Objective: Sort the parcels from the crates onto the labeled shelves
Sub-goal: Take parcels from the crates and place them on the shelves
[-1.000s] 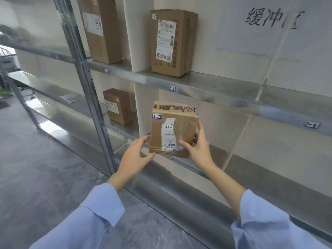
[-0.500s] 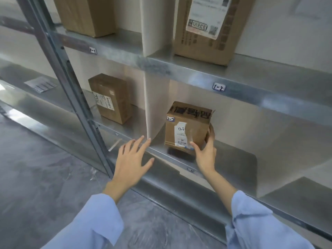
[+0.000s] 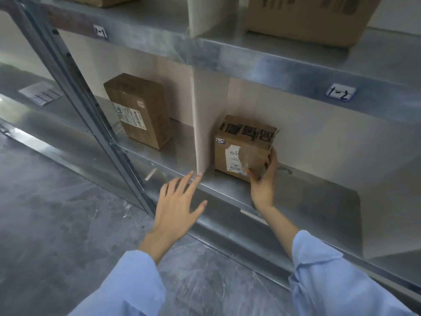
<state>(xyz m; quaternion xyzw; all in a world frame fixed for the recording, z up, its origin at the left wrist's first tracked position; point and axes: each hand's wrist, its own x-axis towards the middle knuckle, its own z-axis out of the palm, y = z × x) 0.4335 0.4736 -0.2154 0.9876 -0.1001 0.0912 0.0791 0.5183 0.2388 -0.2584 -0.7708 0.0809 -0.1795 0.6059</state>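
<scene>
Your right hand had its grip round the parcel just right of the divider; left hand hung released in front of it.

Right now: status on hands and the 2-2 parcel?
Right hand grips parcel at its right edge; left hand open, free. Parcel sits on lower shelf beside divider. Nothing blocking it.

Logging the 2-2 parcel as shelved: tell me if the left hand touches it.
Apart. Head view: bare shelf shows between the open left hand and the parcel, which the right hand grips.
</scene>
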